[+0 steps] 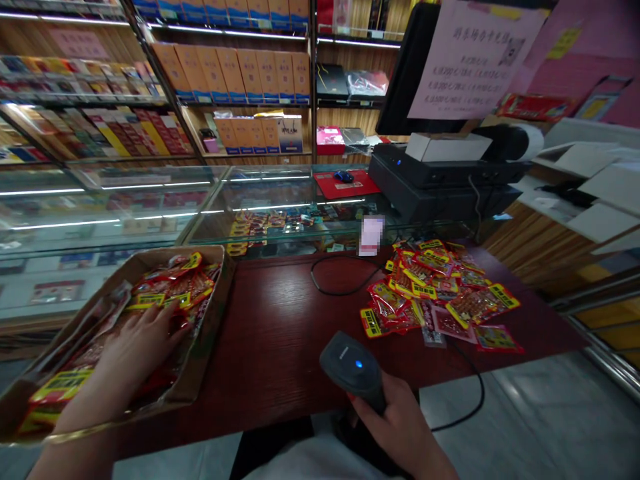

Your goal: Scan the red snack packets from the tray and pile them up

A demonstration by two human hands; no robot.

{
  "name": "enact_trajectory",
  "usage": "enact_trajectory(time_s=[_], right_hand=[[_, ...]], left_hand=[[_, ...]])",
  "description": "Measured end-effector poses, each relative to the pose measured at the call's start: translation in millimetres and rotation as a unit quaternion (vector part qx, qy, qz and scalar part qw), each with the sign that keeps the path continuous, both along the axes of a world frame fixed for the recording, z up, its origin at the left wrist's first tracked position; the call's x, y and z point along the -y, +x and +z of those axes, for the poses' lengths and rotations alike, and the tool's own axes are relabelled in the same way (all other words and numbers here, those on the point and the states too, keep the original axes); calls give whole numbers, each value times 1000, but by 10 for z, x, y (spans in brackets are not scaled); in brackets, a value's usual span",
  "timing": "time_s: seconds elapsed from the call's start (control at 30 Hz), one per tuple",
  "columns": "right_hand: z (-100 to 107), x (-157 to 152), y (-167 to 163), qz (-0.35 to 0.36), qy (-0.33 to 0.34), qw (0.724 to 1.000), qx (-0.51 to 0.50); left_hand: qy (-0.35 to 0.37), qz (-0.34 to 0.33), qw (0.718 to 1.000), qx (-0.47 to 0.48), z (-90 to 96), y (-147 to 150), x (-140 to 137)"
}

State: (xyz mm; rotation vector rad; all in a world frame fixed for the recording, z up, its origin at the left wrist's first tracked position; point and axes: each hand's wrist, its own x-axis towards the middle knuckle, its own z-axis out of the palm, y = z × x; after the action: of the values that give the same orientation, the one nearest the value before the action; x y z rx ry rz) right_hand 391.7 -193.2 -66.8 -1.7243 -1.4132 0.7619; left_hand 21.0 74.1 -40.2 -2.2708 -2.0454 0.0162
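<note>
My right hand (400, 413) is wrapped round the handle of a dark grey barcode scanner (350, 363) with a blue light on top, held over the front edge of the counter. My left hand (137, 343) reaches into an open cardboard box (210, 333) at the left, fingers spread over the red and yellow snack packets (173, 290) inside. Whether its fingertips pinch a packet is hidden. A loose heap of similar snack packets (425, 277) lies on the right side of the counter.
The dark red wooden counter (280, 320) carries a black cable (345, 293). Behind it stand a glass display case (210, 193), a red mat with a mouse (344, 176), and a black cash register (440, 180) under a monitor with a paper notice (475, 60). Boxed goods (230, 73) fill the back shelves.
</note>
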Motion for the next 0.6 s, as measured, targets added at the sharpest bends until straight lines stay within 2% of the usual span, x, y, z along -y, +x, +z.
enact_trajectory(time_s=[0.1,0.23,0.37,0.5,0.6], right_hand=[[-16,11,-11,-4,-5,1000,5],[-57,47,43,-4,-5,1000,10],[-86,66,106,-4,8,1000,10],[-91,82,122,-10,12,1000,7],[-81,93,125,-16,10,1000,6]], left_hand=[[-12,-38,996,-82,45,48,39],[-16,-28,991,-127,141,106,24],[12,-29,990,-137,158,171,-8],[-23,-28,987,-158,218,244,13],[-18,-18,987,-159,255,260,46]])
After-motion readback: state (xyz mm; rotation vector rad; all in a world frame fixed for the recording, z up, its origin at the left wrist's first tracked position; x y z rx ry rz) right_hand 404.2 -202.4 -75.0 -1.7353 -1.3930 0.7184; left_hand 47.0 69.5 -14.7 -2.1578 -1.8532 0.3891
